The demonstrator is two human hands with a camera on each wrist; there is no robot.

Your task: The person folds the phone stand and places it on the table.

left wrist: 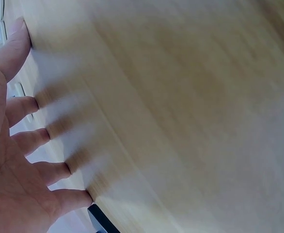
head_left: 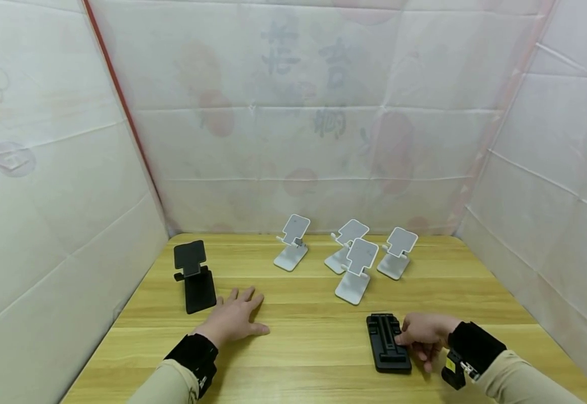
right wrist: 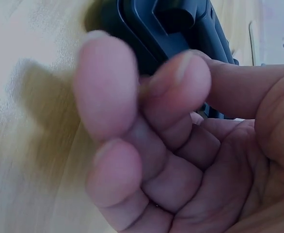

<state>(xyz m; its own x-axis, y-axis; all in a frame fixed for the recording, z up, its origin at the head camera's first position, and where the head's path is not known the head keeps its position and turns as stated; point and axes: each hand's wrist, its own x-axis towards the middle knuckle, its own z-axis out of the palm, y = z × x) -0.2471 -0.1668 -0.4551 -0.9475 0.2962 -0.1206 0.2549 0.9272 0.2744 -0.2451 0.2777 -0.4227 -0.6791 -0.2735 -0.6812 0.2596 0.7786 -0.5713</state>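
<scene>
A folded black phone stand [head_left: 388, 343] lies near the front right of the table, its hinge side up. My right hand [head_left: 427, 336] pinches its right edge, thumb over the top and the other fingers curled beside it. In the right wrist view the stand [right wrist: 181, 24] shows dark behind the fingertips [right wrist: 105, 87]. My left hand [head_left: 233, 320] rests on the wood with fingers spread and holds nothing. Just beyond its little finger stands an unfolded black phone stand [head_left: 200, 289]. The left wrist view shows the fingertips [left wrist: 64, 169] at the tabletop, one right by a dark corner.
Several unfolded white phone stands with grey pads, such as the front one [head_left: 353, 287] and the leftmost one [head_left: 290, 256], stand at the back middle and right. The wooden table [head_left: 293, 348] is enclosed by pale sheet walls [head_left: 293, 146] at the back and sides.
</scene>
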